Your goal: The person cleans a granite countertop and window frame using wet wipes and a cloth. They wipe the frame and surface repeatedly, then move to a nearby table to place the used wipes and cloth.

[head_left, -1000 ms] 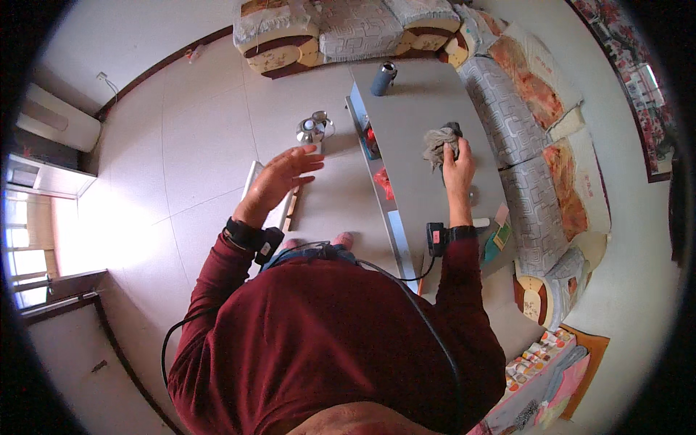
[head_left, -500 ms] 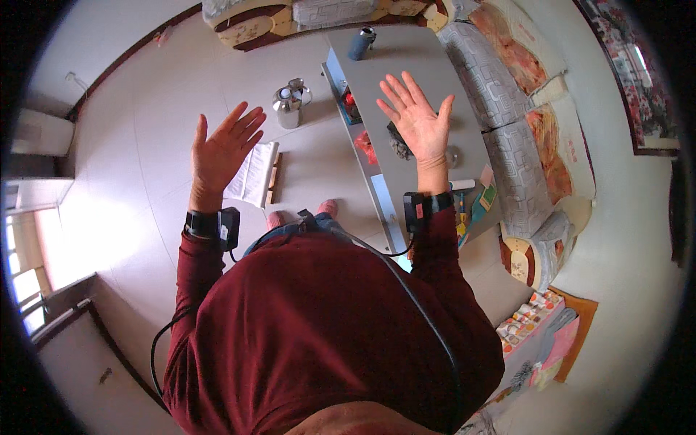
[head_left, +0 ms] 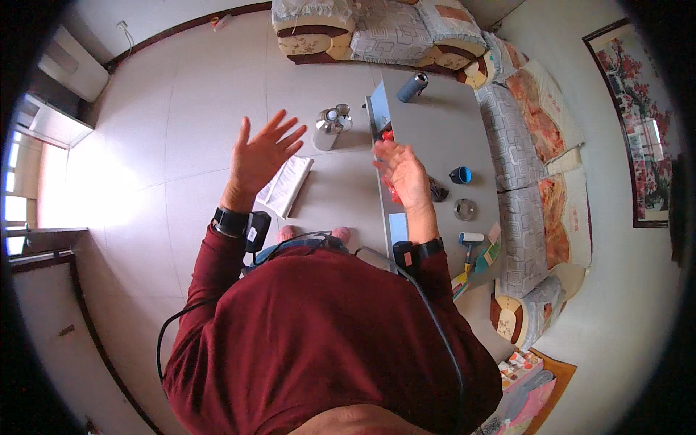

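Observation:
My left hand [head_left: 262,161] is raised with its fingers spread and nothing in it. It is nearest to a low stool with a white cover [head_left: 288,185] and a silver metal kettle [head_left: 328,130] on the floor. My right hand [head_left: 403,174] hovers over the near-left edge of the grey table [head_left: 446,127], empty, fingers loosely bent and slightly apart. Partly hidden behind it are a red plastic bag [head_left: 393,192] and a dark crumpled thing [head_left: 438,191]. On the table stand a dark cup with a blue inside [head_left: 460,175] and a round glass ashtray [head_left: 465,209].
A blue-grey flask [head_left: 412,87] stands at the table's far end. A lint roller [head_left: 471,238] and a green packet [head_left: 487,257] lie at its near end. Patterned sofas [head_left: 511,138] line the right and far sides. Cables run from black boxes at both my wrists.
My right hand has come lower and turned, its fingers less spread than before. The view has shifted, so the room appears lower and further right; the blue-lined cup now shows.

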`<state>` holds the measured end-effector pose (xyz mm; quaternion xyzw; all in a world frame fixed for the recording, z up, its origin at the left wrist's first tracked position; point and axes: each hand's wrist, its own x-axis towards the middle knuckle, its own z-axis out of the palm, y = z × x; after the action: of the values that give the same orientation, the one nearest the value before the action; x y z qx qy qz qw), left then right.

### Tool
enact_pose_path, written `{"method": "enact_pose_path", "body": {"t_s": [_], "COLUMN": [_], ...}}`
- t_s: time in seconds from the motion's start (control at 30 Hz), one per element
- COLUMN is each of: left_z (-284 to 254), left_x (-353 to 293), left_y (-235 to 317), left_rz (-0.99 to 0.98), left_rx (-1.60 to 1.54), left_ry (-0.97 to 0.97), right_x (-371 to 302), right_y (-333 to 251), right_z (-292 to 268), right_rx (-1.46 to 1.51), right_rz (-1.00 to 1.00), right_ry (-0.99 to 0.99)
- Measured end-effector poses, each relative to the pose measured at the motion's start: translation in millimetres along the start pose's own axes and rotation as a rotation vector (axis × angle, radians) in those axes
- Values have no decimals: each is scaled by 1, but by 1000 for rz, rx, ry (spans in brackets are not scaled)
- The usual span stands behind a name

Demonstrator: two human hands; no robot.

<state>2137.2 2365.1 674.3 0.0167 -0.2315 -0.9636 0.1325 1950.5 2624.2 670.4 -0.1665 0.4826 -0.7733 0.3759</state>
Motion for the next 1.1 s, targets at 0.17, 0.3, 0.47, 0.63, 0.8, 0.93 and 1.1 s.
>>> {"method": "enact_pose_path", "body": {"t_s": [0.17,0.3,0.47,0.63,0.8,0.93,1.1], "left_z": [-45,-99,-129,-111,-70,-18,28], "left_x": [-35,-63,-78,-46,33,55,41], "left_y": [27,47,60,34,-34,-75,-82], "left_rz": [148,209,194,126,22,-98,16], "left_rx": [106,191,57,178,225,265,433], "left_ry": [196,409,684,661,722,862,893], "right_x": [-23,-49,-132,-191,-154,-100,-30], "right_y": [33,58,81,90,113,142,162], "right_z": [-36,-82,-149,-234,-376,-455,-517], "right_rx": [-158,-192,-108,-46,-297,-1012,-1391], "right_rz": [174,290,281,368,398,486,387], "right_ry": [190,434,672,1029,955,806,647]}}
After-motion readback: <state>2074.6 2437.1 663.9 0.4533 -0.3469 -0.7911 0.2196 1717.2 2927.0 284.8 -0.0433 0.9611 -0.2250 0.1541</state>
